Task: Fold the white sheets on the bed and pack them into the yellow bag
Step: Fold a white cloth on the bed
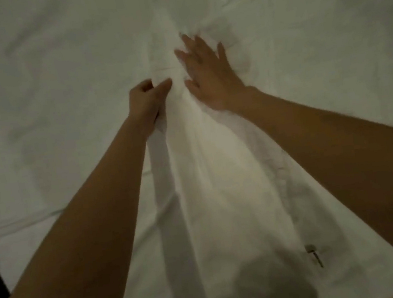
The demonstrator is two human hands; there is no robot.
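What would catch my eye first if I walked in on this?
Two bare arms reach over a white sheet folded into a long strip down the middle. The left hand pinches its edge, while the right hand lies flat on it, fingers spread. A small tag shows lower right.

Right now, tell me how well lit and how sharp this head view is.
Head view: dim, with a greenish cast; the brightest patch is the white sheet between the forearms; a dark rounded shadow sits at the bottom edge; the right hand has motion-blurred fingertips, the left hand is sharper; the wide angle stretches the forearms.
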